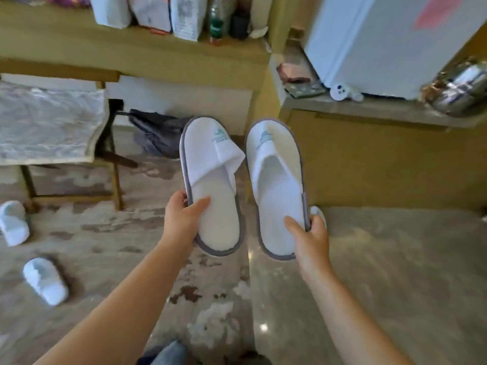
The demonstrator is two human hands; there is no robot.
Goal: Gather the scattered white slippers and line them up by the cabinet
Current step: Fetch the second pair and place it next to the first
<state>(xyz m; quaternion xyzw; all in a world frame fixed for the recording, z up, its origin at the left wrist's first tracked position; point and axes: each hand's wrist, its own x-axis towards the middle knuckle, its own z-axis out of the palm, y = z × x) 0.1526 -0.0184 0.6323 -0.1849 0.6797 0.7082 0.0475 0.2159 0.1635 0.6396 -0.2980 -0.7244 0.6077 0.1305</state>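
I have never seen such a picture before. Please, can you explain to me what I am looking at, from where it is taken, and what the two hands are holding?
There is no machine here. A person wears a camera on the head, so this one picture looks forward and down at their own bare arms. The left hand grips the heel of one white slipper, and the right hand grips the heel of a second slipper. Both slippers are in the air, toes pointing away. On the floor at the left lie two more white slippers, apart from each other. Ahead on the right stands a yellow cabinet. Behind the right hand a small white thing shows, too hidden to name.
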